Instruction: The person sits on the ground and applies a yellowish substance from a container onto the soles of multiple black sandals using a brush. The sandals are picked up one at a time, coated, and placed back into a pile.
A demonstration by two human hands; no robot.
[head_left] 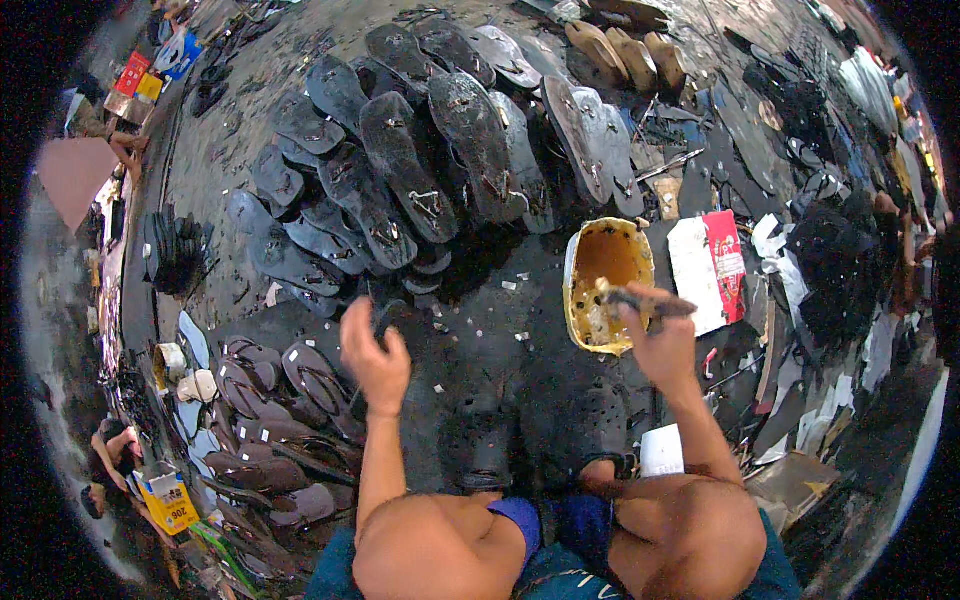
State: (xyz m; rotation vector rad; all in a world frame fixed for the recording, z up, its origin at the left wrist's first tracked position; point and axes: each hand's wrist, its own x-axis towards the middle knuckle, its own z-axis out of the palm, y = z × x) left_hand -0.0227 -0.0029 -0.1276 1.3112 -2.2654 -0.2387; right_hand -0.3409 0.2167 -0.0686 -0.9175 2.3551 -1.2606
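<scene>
My right hand is closed around a short brush with a dark handle. Its pale tip sits over the mouth of a cut-open plastic container, yellowed and crusted inside with what looks like glue. At the near edge of a large pile of dark sandal soles, my left hand is raised with thumb and fingers apart and nothing visible in it. Several soles in the pile lie bottom up, with strap ends showing on them. Finished-looking brown flip-flops are stacked to the left of my left forearm.
Beside the container lies a red and white carton piece. Wooden foot forms stand at the far right of the pile. Scraps and dark sheet offcuts cover the right side. A yellow box is at the lower left.
</scene>
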